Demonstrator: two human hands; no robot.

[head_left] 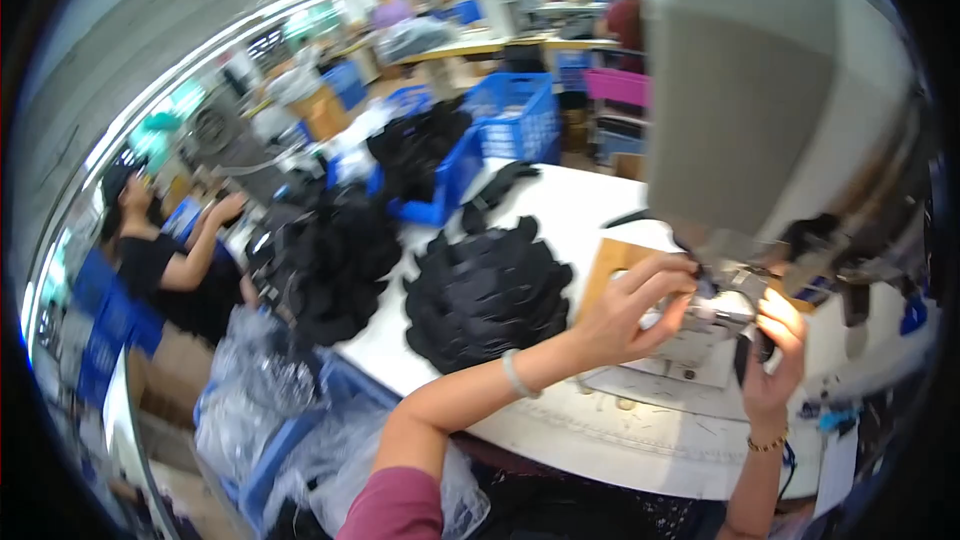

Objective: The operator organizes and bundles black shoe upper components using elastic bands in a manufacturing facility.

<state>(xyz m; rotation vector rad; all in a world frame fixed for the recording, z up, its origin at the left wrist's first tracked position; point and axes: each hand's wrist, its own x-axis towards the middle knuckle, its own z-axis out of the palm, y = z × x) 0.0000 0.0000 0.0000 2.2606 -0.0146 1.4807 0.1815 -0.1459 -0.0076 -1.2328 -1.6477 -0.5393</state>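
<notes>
**A:** Down at the bottom edge, your pink sleeve [398, 506] comes in, and your left forearm reaches across the white surface [560, 440] with a pale bangle [517, 374] on the wrist.

**B:** And your left hand [632, 308]?

**A:** Its grip is pinched: fingers curled, fingertips [682, 276] pressed in at the needle area of the sewing machine [760, 130]. There's a small pale workpiece [712, 312] there, light grey and glossy, lying right under the machine's head. Whether you're truly clasping it or only pressing on it, I cannot tell.

**B:** The right hand [776, 350]?

**A:** It comes up from below with a gold bracelet [766, 444] on the wrist, fingers closed at the other side of that same piece, lit bright by the machine lamp. Its hold is hidden too.

**B:** Further out?

**A:** A tan board [612, 265] lies just beside your left hand. Beyond it sits a heap of black fabric pieces [488, 292], layered like petals. Past that, more black piles [340, 255], then blue crates [515, 115]. At far left, another person in black [160, 260] is seated at their own station.
</notes>
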